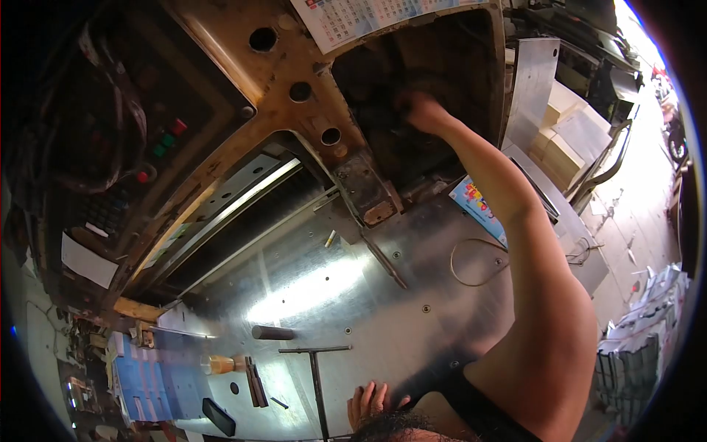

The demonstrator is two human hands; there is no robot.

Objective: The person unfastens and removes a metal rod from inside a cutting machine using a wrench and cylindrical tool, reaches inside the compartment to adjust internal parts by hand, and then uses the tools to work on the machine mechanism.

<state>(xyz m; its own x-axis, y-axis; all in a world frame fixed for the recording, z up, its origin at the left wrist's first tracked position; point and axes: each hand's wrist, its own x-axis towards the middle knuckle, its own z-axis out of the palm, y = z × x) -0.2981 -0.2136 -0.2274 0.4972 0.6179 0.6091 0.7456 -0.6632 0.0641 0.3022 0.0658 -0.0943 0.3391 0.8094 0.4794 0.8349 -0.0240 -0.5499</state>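
Note:
My right hand (pixel 426 113) reaches into the dark opening (pixel 394 55) of a brown metal machine frame. Its fingers are blurred and lost in shadow, so I cannot tell what they touch or hold. My left hand (pixel 370 401) rests at the bottom edge of the metal table (pixel 383 331), fingers apart and nothing visible in it. Just left of that hand lies a T-shaped bar (pixel 317 383). Farther left are a short dark cylinder (pixel 272 333) and thin dark rods (pixel 255 383). A wire loop (pixel 455 265) lies near my right forearm.
A calendar (pixel 361 18) hangs above the opening. Control buttons (pixel 168 140) sit on a panel at the left. Blue paper stacks (pixel 138 379), a glass jar (pixel 219 364) and a black phone-like object (pixel 219 417) are lower left. Boxes (pixel 563 144) and paper bundles (pixel 641 353) stand right.

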